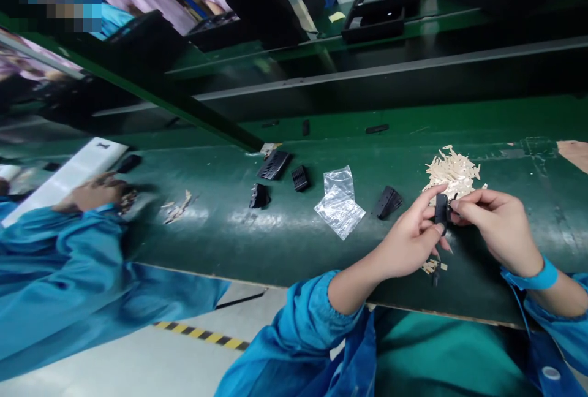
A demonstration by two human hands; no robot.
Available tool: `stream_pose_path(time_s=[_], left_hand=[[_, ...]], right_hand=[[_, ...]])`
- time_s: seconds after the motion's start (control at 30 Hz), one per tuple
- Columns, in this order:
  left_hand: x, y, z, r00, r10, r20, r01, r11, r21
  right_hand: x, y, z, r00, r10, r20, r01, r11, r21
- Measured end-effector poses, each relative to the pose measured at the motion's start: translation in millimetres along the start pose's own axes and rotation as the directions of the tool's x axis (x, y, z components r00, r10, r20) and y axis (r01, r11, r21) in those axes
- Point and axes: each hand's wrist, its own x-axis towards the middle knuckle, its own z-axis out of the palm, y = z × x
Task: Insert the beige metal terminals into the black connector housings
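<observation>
My left hand [407, 238] grips a small black plastic part [441, 212], held upright between thumb and fingers. Close beside it, my right hand [505, 225] is closed in a pinch at the part's right side. A tiny dark piece shows at those fingertips, too small to name. Just behind both hands lies a heap of thin cream-coloured flat pieces [452, 169]. A few more pale pieces [430, 267] and a small dark part [436, 279] rest on the green table below my left hand. Left of that hand sits a group of black parts [388, 202].
Clear plastic bags [340, 204] lie mid-table, with stacked black parts [274, 165] farther left. At the far left, a co-worker's hands [98, 192] work beside a white board [68, 176]. A green post [184, 106] slants across the back; a black tray [386, 2] stands beyond the partition.
</observation>
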Motion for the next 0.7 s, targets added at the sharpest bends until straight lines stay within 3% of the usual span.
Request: stream_pose_path(time_s=[0.7], left_hand=[[-3.4, 2.8, 3.0, 0.999, 0.039, -0.004, -0.039, 0.995, 0.088]], right_hand=[[-3.8, -7.5, 3.1, 0.999, 0.04, -0.016, -0.04, 0.999, 0.002]])
